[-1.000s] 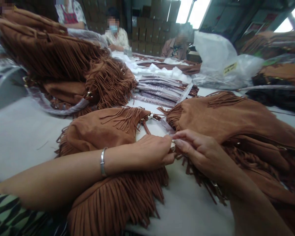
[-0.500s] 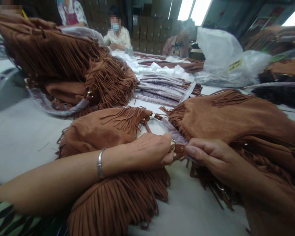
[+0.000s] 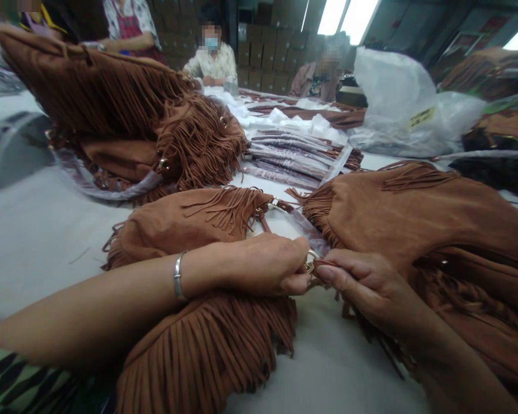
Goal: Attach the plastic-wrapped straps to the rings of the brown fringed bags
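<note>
A brown fringed suede handbag (image 3: 190,218) lies on the white table beneath my left forearm, its long fringe spread toward me. My left hand (image 3: 276,264) is closed at a gold metal ring (image 3: 311,256) by the bag's right side. Pinched between the thumb and fingers of my right hand (image 3: 358,282) is the end of a brown leather strap (image 3: 323,263), right beside that ring. Behind my hands, the plastic-wrapped handle (image 3: 306,227) runs from the bag's upper corner. Exactly what the left fingertips grip on the ring is partly hidden.
Another fringed bag (image 3: 414,207) lies to the right, and more bags (image 3: 103,86) are heaped at the left. Wrapped straps (image 3: 293,152) lie in a bundle behind. A grey tape dispenser (image 3: 12,146), a clear plastic bag (image 3: 397,103) and several co-workers are farther off.
My right hand has slid closer to the left, covering more of the strap end. The ring shows more between the hands. The view has shifted slightly.
</note>
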